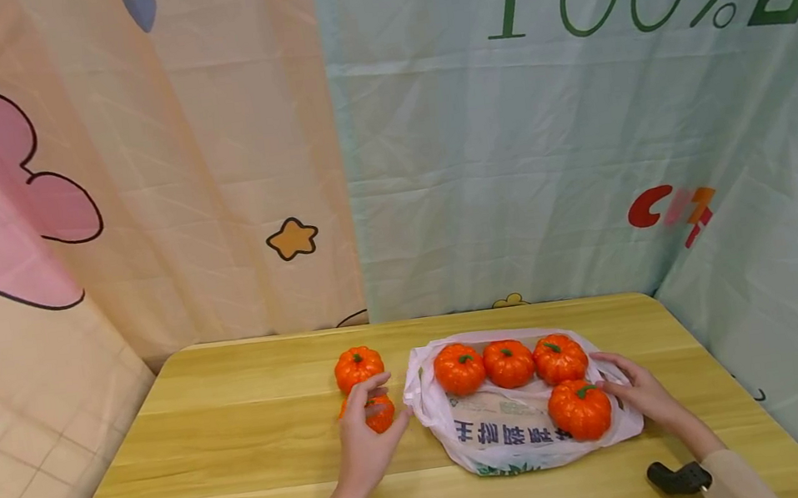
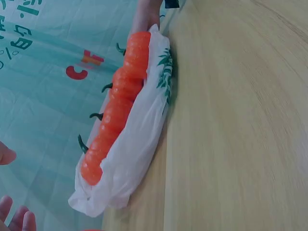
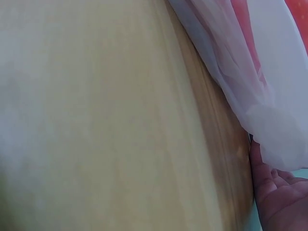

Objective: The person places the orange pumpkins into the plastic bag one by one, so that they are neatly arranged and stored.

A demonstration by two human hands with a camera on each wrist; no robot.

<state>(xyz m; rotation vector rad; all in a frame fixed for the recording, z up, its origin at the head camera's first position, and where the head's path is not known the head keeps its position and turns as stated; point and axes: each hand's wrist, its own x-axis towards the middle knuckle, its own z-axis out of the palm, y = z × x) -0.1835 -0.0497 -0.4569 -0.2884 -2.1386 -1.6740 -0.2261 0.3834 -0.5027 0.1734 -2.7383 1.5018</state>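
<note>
A white plastic bag [image 1: 504, 456] with printed lettering lies on the table, several small orange toy pumpkins [image 1: 459, 369] with green stems resting in its mouth. At its right edge, my right hand [image 1: 645, 395] holds the bag's rim; in the right wrist view the plastic hides the fingertips. Left of the bag are two more pumpkins, a far one [image 1: 358, 367] and a near one [image 1: 384, 419]. My left hand [image 1: 364, 447] is over the near pumpkin and partly covers it, thumb and fingers spread apart. The left wrist view shows no object between those fingers.
The wooden table [image 1: 227, 440] extends to both sides and toward me. A printed curtain [image 1: 437, 193] hangs behind its back edge and along the sides. A black strap [image 1: 677, 478] sits at my right wrist.
</note>
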